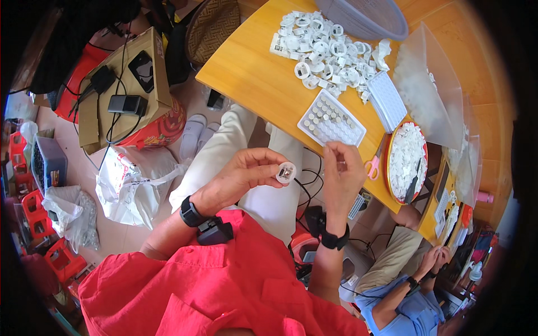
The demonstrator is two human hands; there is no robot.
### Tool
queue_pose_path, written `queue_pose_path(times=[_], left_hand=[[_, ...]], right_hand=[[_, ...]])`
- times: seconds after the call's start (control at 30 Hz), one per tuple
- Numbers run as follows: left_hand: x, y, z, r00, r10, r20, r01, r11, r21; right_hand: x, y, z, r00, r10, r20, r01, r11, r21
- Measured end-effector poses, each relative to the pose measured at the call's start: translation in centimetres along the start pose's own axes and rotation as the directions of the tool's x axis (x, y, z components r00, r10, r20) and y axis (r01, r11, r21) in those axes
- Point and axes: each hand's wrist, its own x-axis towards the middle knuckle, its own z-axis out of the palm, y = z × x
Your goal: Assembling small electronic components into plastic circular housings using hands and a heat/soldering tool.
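My left hand [245,172] is closed over my lap, with thumb and fingers pinching a small round white plastic part [286,172]. Some darker, metallic detail shows inside the part's ring. To the right, at the table's near edge, my right hand [344,171] has its fingertips pressed together; whatever they may hold is too small to make out. Just beyond those fingertips lies a white plastic tray [353,136] with rows of round pockets, several of them filled with small silvery discs.
Loose round white parts [330,53] are heaped on the yellow table [246,47], beside a grey basket [370,19]. Stacked white trays [386,101], pink scissors [372,167] and a red-rimmed bowl of white pieces [407,159] lie rightward. A co-worker in blue [400,311] sits at right.
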Motion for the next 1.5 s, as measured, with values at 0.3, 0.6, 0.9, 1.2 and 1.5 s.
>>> queue_pose_path(times=[0.3,0.6,0.9,1.2,1.5], left_hand=[[-0.2,0.1,-0.2,1.000,0.023,0.016,-0.022,0.999,-0.025],[-0.3,-0.1,-0.4,0.999,0.036,0.007,-0.036,0.998,-0.046],[-0.1,0.0,-0.5,0.999,0.026,-0.022,-0.027,0.998,-0.060],[0.1,-0.3,-0.3,0.998,0.028,-0.058,-0.031,0.998,-0.050],[0.0,-0.7,-0.1,0.999,0.024,-0.044,-0.025,1.000,-0.015]], right_hand=[[2.6,0.4,2.1,0.998,-0.014,0.062,0.030,0.962,-0.271],[3.0,0.3,2.2,0.999,-0.040,0.033,0.046,0.977,-0.208],[-2.2,-3.0,0.7,0.986,-0.010,0.165,-0.011,0.992,0.129],[-3.8,-3.4,0.8,0.979,-0.151,0.133,0.142,0.987,0.078],[-4.2,-3.3,1.3,0.971,-0.157,0.179,0.136,0.983,0.125]])
